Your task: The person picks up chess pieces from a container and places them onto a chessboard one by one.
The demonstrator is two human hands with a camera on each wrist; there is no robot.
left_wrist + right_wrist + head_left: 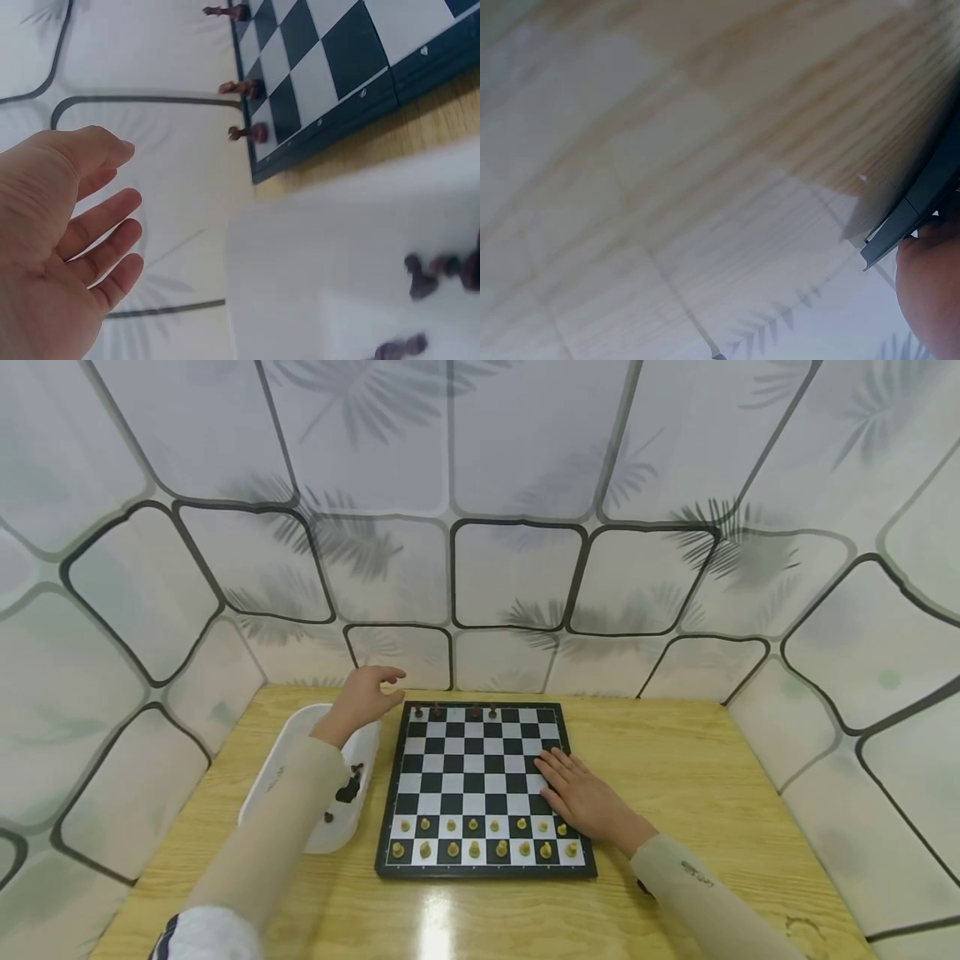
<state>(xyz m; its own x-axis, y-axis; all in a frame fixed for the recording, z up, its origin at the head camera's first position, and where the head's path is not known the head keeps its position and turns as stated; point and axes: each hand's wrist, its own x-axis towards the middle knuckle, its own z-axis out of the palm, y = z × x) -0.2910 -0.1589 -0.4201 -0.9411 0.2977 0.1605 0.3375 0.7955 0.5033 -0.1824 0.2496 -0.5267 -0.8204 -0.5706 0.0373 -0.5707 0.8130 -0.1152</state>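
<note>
A: Status on the hands?

B: Left hand [365,697] is up above the far end of the white tray [279,760], at roughly 10 o'clock from the chessboard [483,781] centre, just off its far-left corner. Fingers relaxed and slightly spread, holding nothing. Left wrist view confirms it: open palm [52,247], fingers [105,221] loose, nothing pinched.

A: Right?

B: Right hand [583,797] lies flat on the board's right edge, about 3 o'clock from board centre. Fingers straight and close together, pointing toward 10 o'clock, pressing the squares. Not gripping a piece. Right wrist view shows only a blurred board corner [915,210] on the wooden table [705,150] and a bit of the hand.

A: Pieces?

B: Light pieces [480,839] fill the two near rows, at 6 o'clock. Dark pieces on the board [453,711]: four visible, all on the far row at 12 o'clock, one on the far-left corner square just beside the left hand. Left wrist view shows three of them [247,88] standing along that edge.

A: The rest of the dark set?

B: Dark pieces in the tray [347,789], lying loose near its right wall, at 9 o'clock from board centre, under the left forearm. Blurred in the wrist view [431,274]; can't tell which pieces.

A: Tray versus board?

B: Tray just beside the board's left edge, both on the table [675,760].
</note>
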